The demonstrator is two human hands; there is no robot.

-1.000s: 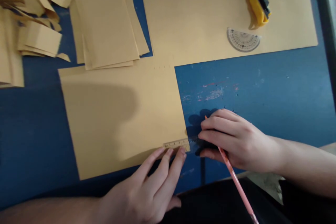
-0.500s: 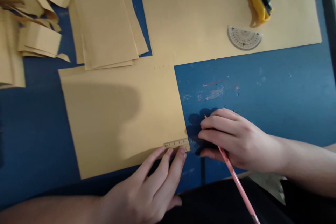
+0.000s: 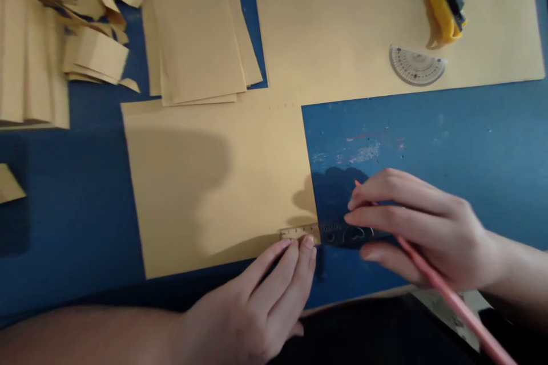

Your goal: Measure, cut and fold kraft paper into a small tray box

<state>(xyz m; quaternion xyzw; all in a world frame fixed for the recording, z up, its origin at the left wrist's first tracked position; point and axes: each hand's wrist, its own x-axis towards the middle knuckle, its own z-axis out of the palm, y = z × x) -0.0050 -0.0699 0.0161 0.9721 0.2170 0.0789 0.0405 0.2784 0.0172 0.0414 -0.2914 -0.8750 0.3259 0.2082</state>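
Observation:
A clear ruler [image 3: 298, 232] lies across the right edge of a tan card sheet [image 3: 184, 182], near its lower corner. Its right part, with cut-out shapes, extends over the blue table. My left hand [image 3: 261, 302] presses the ruler down with the fingertips close together; its thumb is mostly hidden underneath. In my right hand [image 3: 423, 228] is a pink pencil [image 3: 449, 291], held between the fingers with its tip pointing up and left. The right thumb is spread away from the fingers, and the hand hovers above the ruler's right end.
On the sheet's wide upper part lie a clear protractor [image 3: 417, 65] and a yellow and black utility knife [image 3: 443, 3]. Stacked card sheets [image 3: 197, 28] overlap its top left. Folded card pieces [image 3: 98, 54] crowd the upper left of the blue table [image 3: 385, 125]; a scrap [image 3: 9, 183] lies at the left.
My right hand has moved right, its thumb coming off the ruler, so more of the ruler shows. The view has shifted left. My left hand stays on the ruler.

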